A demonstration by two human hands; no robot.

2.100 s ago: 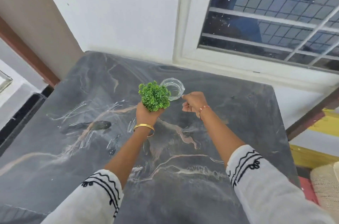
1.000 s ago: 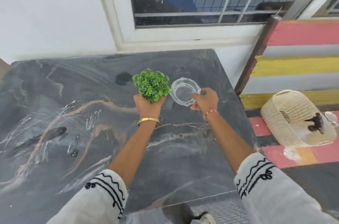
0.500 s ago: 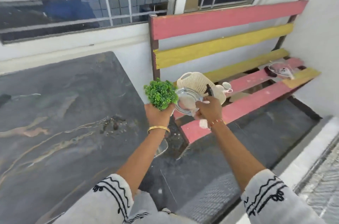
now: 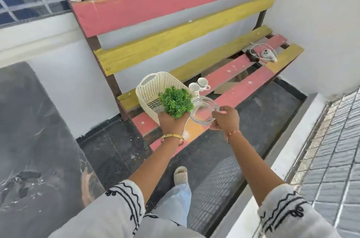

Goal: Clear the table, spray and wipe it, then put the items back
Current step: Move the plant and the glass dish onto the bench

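Observation:
My left hand [image 4: 172, 121] grips a small green artificial plant [image 4: 176, 101] from below; its pot is hidden in my palm. My right hand [image 4: 226, 119] pinches the rim of a clear glass ashtray-like dish [image 4: 203, 110]. Both are held above the near end of a red and yellow slatted bench [image 4: 239, 89]. A cream plastic basket [image 4: 151, 89] stands on the bench right behind the plant. The dark marble table [image 4: 35, 140] lies at the left, away from both hands.
Two white cups [image 4: 198, 84] stand on the bench just past the basket. A black device with white cable and plug [image 4: 262, 55] lies at the bench's far end. A white wall closes the right side; a raised white ledge and grey paving [image 4: 331, 159] run at right.
I have turned from the table to the bench, carrying the plant and glass dish off the tabletop. Both hands now hover over the bench beside the basket.

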